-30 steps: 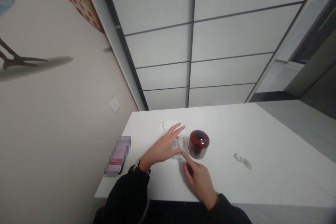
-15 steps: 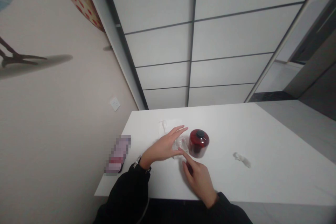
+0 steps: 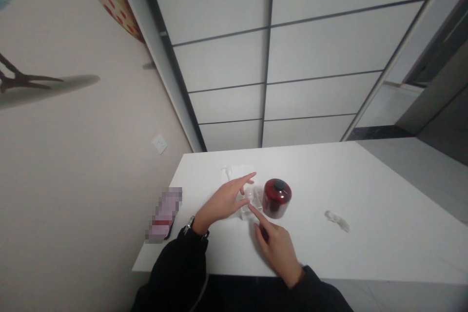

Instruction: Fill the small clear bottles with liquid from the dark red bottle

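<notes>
The clear plastic piece (image 3: 256, 198) sits on the table (image 3: 314, 253), just beside the red jar (image 3: 274, 205); with hands partly covering it, we can't call its direction or long axis. Our left hand (image 3: 224, 199) has eased back slightly from a moment ago, its grip wide! The piece looks glossy, rounded on top. Our right hand (image 3: 278, 247) points its index finger; whether its curled grip holds anything, we can't tell.

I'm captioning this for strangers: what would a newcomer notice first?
Probably the dark red container, upright on the white table just right of a clear object. Next, the left hand at that object's left and the right hand pointing at its near side.
</notes>
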